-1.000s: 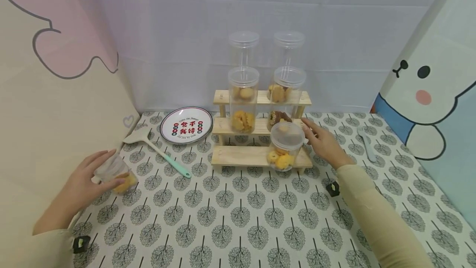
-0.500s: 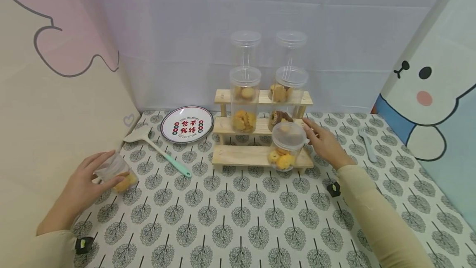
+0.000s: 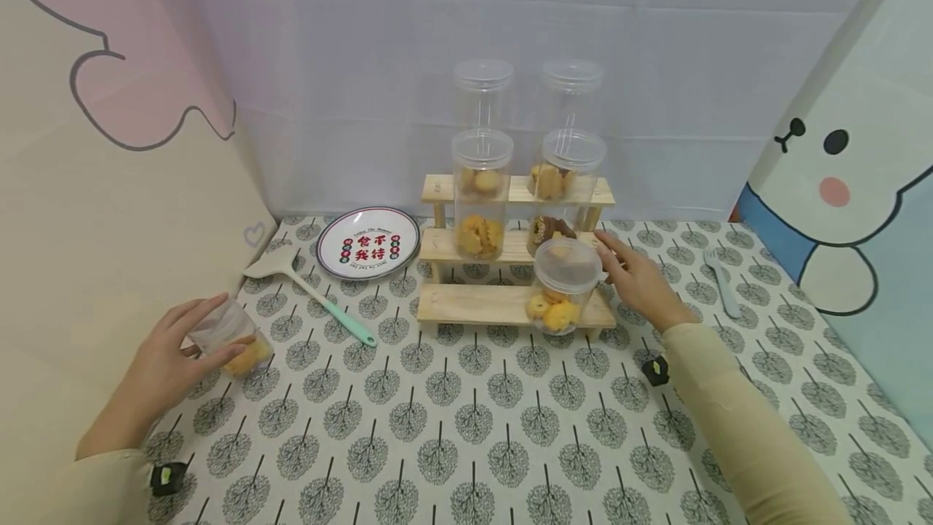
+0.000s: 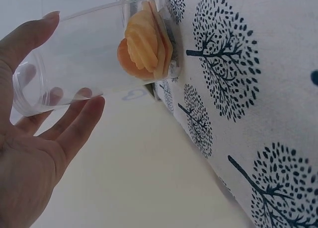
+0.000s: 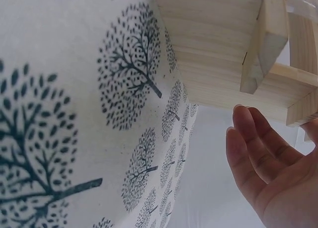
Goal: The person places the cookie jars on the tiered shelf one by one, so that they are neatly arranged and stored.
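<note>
My left hand grips a clear plastic jar by its lid end, at the left of the table. In the left wrist view, thumb and fingers curl round the jar, and yellow-orange cookies lie at its bottom. At the right end of the stepped wooden rack is my right hand, holding nothing. Its fingers are loosely bent beside the rack in the right wrist view; whether they touch the wood I cannot tell. A lidded jar of cookies stands on the lowest step, close to that hand.
Several more lidded cookie jars, including one at left, stand on the upper steps. A white plate with red lettering lies left of the rack. Nearby lies a white spatula with a mint handle. A small fork lies at right.
</note>
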